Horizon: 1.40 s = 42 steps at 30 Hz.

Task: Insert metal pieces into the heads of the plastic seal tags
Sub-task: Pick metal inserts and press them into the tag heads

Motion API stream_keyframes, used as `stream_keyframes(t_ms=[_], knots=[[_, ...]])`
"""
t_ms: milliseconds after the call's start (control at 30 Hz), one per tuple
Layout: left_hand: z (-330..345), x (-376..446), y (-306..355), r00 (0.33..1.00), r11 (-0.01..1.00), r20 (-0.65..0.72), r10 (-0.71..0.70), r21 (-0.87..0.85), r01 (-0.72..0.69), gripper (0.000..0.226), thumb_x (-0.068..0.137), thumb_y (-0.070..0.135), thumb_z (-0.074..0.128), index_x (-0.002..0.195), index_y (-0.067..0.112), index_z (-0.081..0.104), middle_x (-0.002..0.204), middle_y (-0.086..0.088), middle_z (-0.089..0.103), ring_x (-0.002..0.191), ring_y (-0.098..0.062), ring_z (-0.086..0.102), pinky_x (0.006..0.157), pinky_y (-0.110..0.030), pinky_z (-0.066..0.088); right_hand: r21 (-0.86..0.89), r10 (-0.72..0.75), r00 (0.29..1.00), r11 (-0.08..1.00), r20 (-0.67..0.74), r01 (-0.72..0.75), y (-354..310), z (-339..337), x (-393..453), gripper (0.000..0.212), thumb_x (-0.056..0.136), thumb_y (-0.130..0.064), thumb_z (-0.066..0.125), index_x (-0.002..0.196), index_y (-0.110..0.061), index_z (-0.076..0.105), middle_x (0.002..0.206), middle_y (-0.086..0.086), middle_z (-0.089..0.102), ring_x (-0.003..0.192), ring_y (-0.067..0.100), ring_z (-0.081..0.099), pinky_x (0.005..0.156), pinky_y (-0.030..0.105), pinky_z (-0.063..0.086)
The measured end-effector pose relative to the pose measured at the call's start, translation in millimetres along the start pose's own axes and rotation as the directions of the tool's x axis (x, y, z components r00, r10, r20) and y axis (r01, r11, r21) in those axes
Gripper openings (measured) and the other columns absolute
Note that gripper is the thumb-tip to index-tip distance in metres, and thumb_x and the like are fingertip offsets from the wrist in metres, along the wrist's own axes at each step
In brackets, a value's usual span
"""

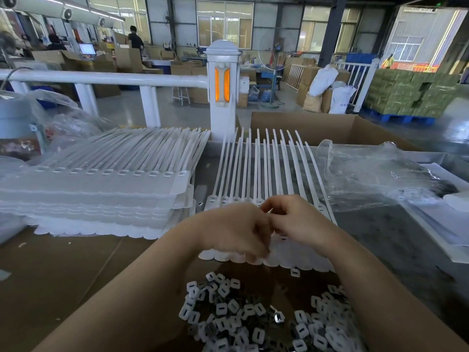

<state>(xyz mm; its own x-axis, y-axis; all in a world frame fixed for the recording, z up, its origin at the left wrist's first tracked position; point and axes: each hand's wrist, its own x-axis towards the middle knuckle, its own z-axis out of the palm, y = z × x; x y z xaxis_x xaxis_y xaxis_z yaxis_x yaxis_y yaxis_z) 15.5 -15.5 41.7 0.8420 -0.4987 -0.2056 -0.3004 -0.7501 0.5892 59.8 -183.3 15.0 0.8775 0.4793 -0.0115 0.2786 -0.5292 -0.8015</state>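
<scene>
Loose metal pieces lie nearest you. Your left hand and right hand meet, fingers curled, over the seal tags; what each grip holds, I cannot tell.

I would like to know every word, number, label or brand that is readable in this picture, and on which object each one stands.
No text can be read.
White sack by the railing: faint blue marks, too blurred.
Computer screen far left: too small.
Red-and-orange banner outside: blurred.
White plastic seal tags and small metal pieces: no visible print.
</scene>
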Motion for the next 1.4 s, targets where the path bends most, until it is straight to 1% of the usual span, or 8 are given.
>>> stream_keyframes(t_ms=[100, 167, 433, 700, 867, 967, 1167, 1400], knots=[[-10.8, -3.1, -10.3, 0.941, 0.978, -0.326, -0.096, -0.206, 0.028, 0.008, 0.082, 0.011, 0.074, 0.082, 0.016, 0.067, 0.073, 0.004, 0.072, 0.065, -0.006, 0.068, 0.060, -0.014, 0.053, 0.100, -0.004, 0.999, 0.995, -0.045, 0.009, -2.2, -2.0, 0.1, 0.009, 0.096, -0.022, 0.062, 0.094, -0.026, 0.070, 0.069, -0.007, 0.071, 0.059, 0.001, 0.060, 0.054, 0.014, 0.044], [-12.5, -3.8, -15.9, 0.877, 0.964, -0.456, -0.149, -0.263, 0.028, 0.012, 0.080, 0.008, 0.077, 0.078, 0.017, 0.069, 0.070, 0.006, 0.071, 0.064, -0.007, 0.068, 0.057, -0.012, 0.051, 0.194, 0.007, 0.999, 0.981, -0.038, 0.001, -3.6, -2.8, -1.2, 0.011, 0.096, -0.025, 0.062, 0.093, -0.021, 0.072, 0.072, -0.003, 0.072, 0.060, 0.004, 0.060, 0.052, 0.018, 0.044], [-6.9, -2.5, -20.9, 0.820, 0.973, -0.572, -0.027, -0.205, -0.111, 0.018, 0.078, 0.007, 0.081, 0.069, 0.018, 0.071, 0.066, 0.011, 0.068, 0.058, -0.002, 0.065, 0.054, -0.009, 0.047, 0.311, 0.037, 0.999, 0.950, -0.008, -0.033, -3.2, 3.6, -2.5, 0.011, 0.092, -0.026, 0.069, 0.095, -0.016, 0.072, 0.077, 0.000, 0.074, 0.060, 0.005, 0.060, 0.051, 0.018, 0.044], [-7.5, -3.7, -22.9, 0.859, 0.974, -0.511, 0.033, -0.178, -0.143, 0.017, 0.075, 0.003, 0.082, 0.072, 0.016, 0.072, 0.072, 0.008, 0.071, 0.065, -0.008, 0.068, 0.061, -0.013, 0.052, 0.294, 0.026, 1.000, 0.956, -0.005, -0.024, -1.9, 6.3, -1.6, 0.005, 0.089, -0.013, 0.069, 0.090, -0.017, 0.071, 0.076, 0.000, 0.073, 0.063, 0.007, 0.060, 0.050, 0.021, 0.042], [-16.1, -7.5, -25.3, 0.903, 0.920, -0.405, -0.144, -0.390, -0.028, 0.018, 0.081, 0.005, 0.076, 0.091, 0.016, 0.066, 0.079, 0.000, 0.074, 0.075, -0.019, 0.071, 0.069, -0.022, 0.058, 0.337, 0.028, 0.999, 0.942, -0.046, -0.011, -1.3, 5.7, -0.9, 0.010, 0.085, -0.010, 0.069, 0.083, -0.019, 0.073, 0.076, 0.003, 0.072, 0.060, 0.008, 0.058, 0.049, 0.021, 0.043], [-18.6, -9.8, -27.0, 0.909, 0.892, -0.371, -0.189, -0.452, 0.001, 0.009, 0.089, 0.010, 0.070, 0.095, 0.016, 0.068, 0.078, 0.003, 0.074, 0.075, -0.014, 0.071, 0.067, -0.018, 0.054, 0.326, 0.020, 0.998, 0.945, -0.065, 0.002, -1.0, 6.7, -0.3, 0.008, 0.085, -0.010, 0.070, 0.083, -0.019, 0.072, 0.074, 0.002, 0.072, 0.059, 0.008, 0.058, 0.049, 0.022, 0.044], [-13.9, -6.6, -21.8, 0.930, 0.909, -0.342, -0.135, -0.416, -0.022, 0.003, 0.091, 0.016, 0.069, 0.089, 0.017, 0.072, 0.073, 0.006, 0.072, 0.069, -0.007, 0.068, 0.068, -0.016, 0.054, 0.253, -0.020, 0.999, 0.967, -0.045, 0.031, -2.8, 7.5, -1.6, 0.016, 0.082, -0.014, 0.072, 0.074, -0.028, 0.071, 0.070, 0.000, 0.069, 0.055, 0.006, 0.055, 0.049, 0.021, 0.042], [-14.0, -4.1, -27.0, 0.944, 0.849, -0.261, -0.201, -0.527, 0.035, 0.003, 0.087, 0.012, 0.070, 0.089, 0.010, 0.070, 0.075, -0.001, 0.074, 0.068, -0.008, 0.069, 0.063, -0.016, 0.052, 0.279, -0.016, 1.000, 0.960, -0.025, 0.022, -4.6, 10.2, -2.0, 0.007, 0.088, -0.013, 0.067, 0.086, -0.018, 0.071, 0.074, -0.001, 0.071, 0.064, 0.008, 0.060, 0.050, 0.020, 0.044]])
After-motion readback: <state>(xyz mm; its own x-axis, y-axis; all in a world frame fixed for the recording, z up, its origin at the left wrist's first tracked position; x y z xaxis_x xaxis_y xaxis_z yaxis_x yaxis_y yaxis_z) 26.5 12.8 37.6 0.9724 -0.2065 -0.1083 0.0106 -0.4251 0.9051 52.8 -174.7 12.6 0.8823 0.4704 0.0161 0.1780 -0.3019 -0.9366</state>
